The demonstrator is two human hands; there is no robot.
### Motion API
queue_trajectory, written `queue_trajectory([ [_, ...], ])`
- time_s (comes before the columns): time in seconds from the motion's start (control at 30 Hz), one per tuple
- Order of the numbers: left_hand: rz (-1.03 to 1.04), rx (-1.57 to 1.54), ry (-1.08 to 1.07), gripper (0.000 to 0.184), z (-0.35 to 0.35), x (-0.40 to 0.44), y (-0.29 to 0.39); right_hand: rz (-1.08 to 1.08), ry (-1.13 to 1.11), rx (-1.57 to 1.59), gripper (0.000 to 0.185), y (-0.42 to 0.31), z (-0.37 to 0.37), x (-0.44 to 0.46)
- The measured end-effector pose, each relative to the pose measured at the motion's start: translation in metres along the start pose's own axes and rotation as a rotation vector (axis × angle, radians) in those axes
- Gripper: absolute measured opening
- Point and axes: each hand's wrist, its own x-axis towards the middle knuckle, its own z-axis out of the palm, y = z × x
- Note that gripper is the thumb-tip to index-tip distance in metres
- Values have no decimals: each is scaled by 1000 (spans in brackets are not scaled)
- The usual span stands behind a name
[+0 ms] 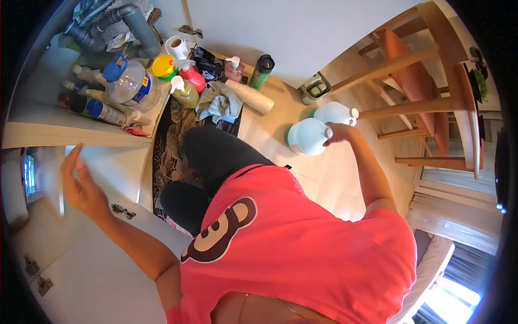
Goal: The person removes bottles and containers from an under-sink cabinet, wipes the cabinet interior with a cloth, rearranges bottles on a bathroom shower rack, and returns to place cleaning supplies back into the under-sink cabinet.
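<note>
My right hand (340, 132) is closed at the cap end of a large clear jug (308, 136) of pale bluish liquid, on the floor to my right. A second, similar jug (332, 113) lies or stands right behind it; the wide lens makes it hard to tell which. My left hand (81, 186) is raised by the front edge of the cabinet (81, 135), fingers stretched out and holding nothing. Inside the cabinet is a big clear bottle with a blue cap (129, 86), among several smaller bottles, one a spray can (105, 112).
Ahead of my knees are a pump bottle (185, 93), a red bottle (193, 77), a grey cloth (218, 102), a paper roll (250, 96) and a dark green bottle (263, 71). Grey drain pipes (129, 27) run inside the cabinet. A wooden chair (410, 110) stands at right.
</note>
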Motion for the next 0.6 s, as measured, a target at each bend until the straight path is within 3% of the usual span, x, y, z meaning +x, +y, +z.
queue_trajectory([
  [0.13, -148, -122, -204, 17, 17, -19, 7, -53, 225, 234, 92, 22, 29, 7],
  [0.2, -234, -166, -201, 17, 20, -35, -7, -34, 229, 195, 84, 20, 32, 31],
  [0.27, -404, -140, -209, 18, 24, -55, -24, -47, 283, 117, 83, -31, 18, 35],
  [0.3, -467, -198, -198, 21, 22, -63, -20, -197, 445, 78, 79, -44, 20, 51],
  [0.43, -591, -304, -191, 22, 33, -107, -38, -426, 487, 212, 40, -184, -70, -23],
  [0.53, -729, -442, -242, 21, 42, -132, -43, -667, 460, 332, 43, -254, -109, -76],
  [0.6, -766, -516, -183, 20, 48, -155, -44, -936, 487, 190, 46, -293, -110, -104],
])
